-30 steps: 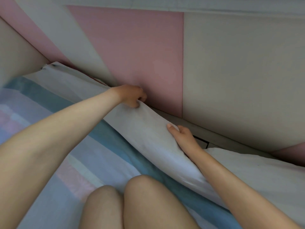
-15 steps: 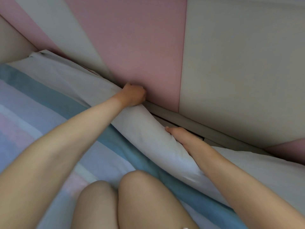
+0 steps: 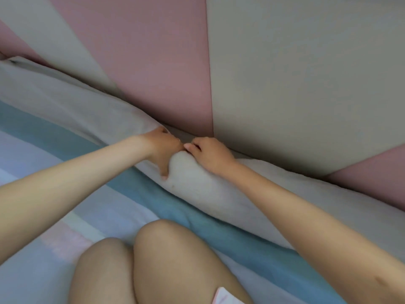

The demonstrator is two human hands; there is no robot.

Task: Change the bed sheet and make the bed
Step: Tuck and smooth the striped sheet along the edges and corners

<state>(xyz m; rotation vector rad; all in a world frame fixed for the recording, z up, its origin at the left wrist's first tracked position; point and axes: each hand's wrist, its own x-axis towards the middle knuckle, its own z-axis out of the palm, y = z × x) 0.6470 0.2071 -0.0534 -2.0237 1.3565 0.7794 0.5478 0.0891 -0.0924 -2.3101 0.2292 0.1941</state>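
Observation:
The striped bed sheet point(image 3: 135, 207), with blue, lilac and pink bands and a wide white border point(image 3: 210, 194), covers the mattress below me. Its white edge runs along the padded headboard. My left hand point(image 3: 163, 149) grips that white edge at the gap by the headboard, its fingers curled over the fabric and its thumb pointing down. My right hand point(image 3: 209, 152) sits right beside it, almost touching, fingers curled and pressing the same edge into the gap. My fingertips are partly hidden in the fabric.
The padded headboard point(image 3: 295, 84) in pink and cream panels rises directly behind the sheet edge. My bare knees point(image 3: 157, 260) rest on the sheet at the bottom centre. The mattress stretches left and right along the headboard.
My right hand has slid left along the white edge until it meets my left hand. The lifted fold of sheet has come down against the headboard gap. The view has shifted closer.

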